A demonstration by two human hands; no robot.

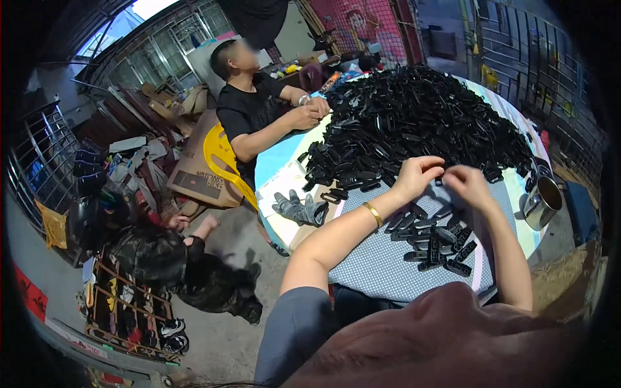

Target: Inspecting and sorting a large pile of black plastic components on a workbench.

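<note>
My left hand [419, 179], with a gold bracelet [373, 215] on its wrist, is raised over the near side of the round table, thumb and fingers drawn together. Close beside it my right hand [468, 187] curls its fingers inward, slightly blurred. Whatever lies between the fingertips is too small and dark to make out. Just beyond both hands spreads a big heap of black elongated plastic pieces [388, 123]. Nearer to me, between my forearms, lies a smaller loose group of similar black pieces [432, 240] on the grey patterned cloth [369, 258].
A grey glove [301, 209] lies on the table left of my forearm. At the right edge stands a metal mug [542, 203]. Across the left side, a person [252, 110] sits working with both hands on a yellow chair [223, 161]. Another person in dark clothing [155, 255] is at lower left.
</note>
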